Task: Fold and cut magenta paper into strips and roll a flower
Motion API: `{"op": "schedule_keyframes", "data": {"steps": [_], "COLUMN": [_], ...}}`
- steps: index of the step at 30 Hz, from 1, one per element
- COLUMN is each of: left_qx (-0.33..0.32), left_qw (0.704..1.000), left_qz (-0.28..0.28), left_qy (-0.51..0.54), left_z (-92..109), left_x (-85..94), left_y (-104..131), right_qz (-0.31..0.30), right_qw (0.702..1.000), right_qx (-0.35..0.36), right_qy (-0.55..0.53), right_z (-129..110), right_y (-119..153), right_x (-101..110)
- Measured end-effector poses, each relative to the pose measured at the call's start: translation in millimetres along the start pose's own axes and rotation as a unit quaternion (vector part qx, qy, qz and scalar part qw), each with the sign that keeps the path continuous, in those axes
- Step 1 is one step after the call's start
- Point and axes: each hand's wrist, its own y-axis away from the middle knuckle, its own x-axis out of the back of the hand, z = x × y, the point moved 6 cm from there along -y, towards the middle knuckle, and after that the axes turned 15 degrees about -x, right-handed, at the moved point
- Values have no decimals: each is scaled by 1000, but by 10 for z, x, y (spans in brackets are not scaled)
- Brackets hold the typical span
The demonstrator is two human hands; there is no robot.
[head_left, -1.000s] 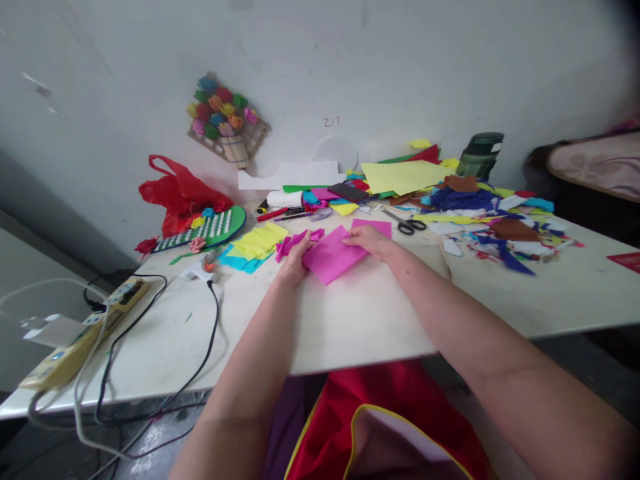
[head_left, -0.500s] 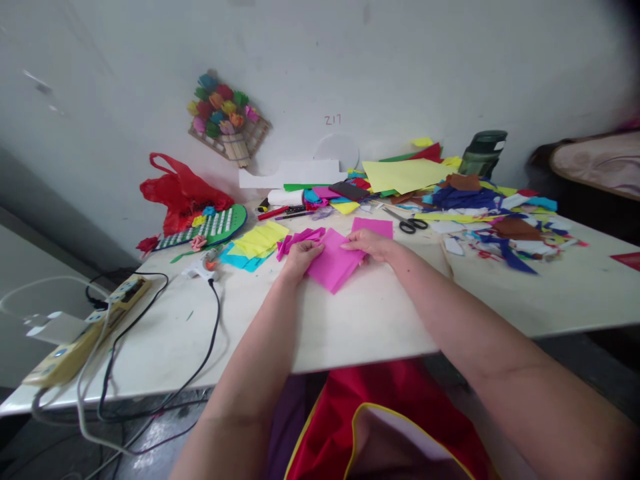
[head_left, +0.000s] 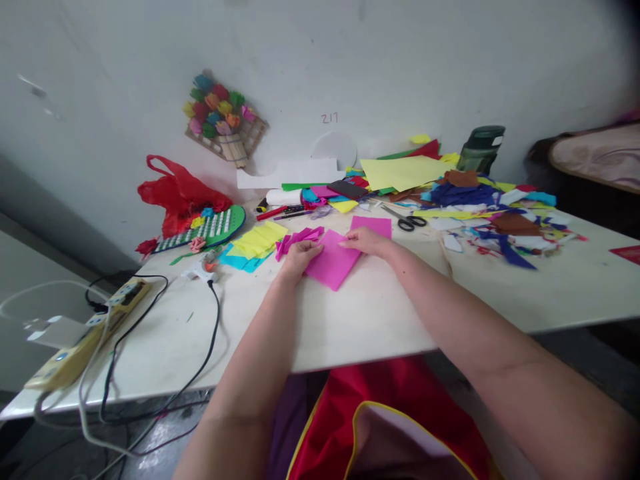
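Observation:
Between my hands is a square of pink paper (head_left: 332, 264), held a little above the white table. My left hand (head_left: 301, 256) pinches its left corner with the thumb on top. At the upper right side, my right hand (head_left: 367, 241) grips the same sheet between thumb and fingers. Another pink paper piece (head_left: 376, 225) lies just behind my right hand. Folded pink strips (head_left: 300, 241) rest behind my left hand. To the left, yellow paper squares (head_left: 260, 240) lie over blue paper squares (head_left: 240, 259).
Scissors (head_left: 406, 219) lie behind my right forearm. Paper scraps (head_left: 500, 220) are heaped at the right, near a green bottle (head_left: 481, 151). A glue gun (head_left: 201, 268) with a black cord and a power strip (head_left: 90, 337) occupy the left. A red bag (head_left: 180, 193) stands behind.
The pink sheet has flattened and turned slightly, its edges now lined up more closely. Both hands keep their hold in nearly the same place. The view has shifted slightly.

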Motion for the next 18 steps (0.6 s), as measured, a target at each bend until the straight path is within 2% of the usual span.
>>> {"op": "schedule_keyframes", "data": {"steps": [5,12,18], "left_qx": [5,26,13], "left_qw": [999,999,999], "left_qz": [-7,-31,-36], "left_qy": [39,33,24], "left_z": [44,24,-13], "left_x": [-28,-1,23], "left_y": [13,29,14], "right_qz": [5,-65,-38], "right_qw": [999,995,994], "right_qx": [-22,16,26], "right_qy": [-28,-73,-96], "right_z": [52,47,35], "right_y": [-24,-54,-77], "right_x": [-1,-64,-47]}}
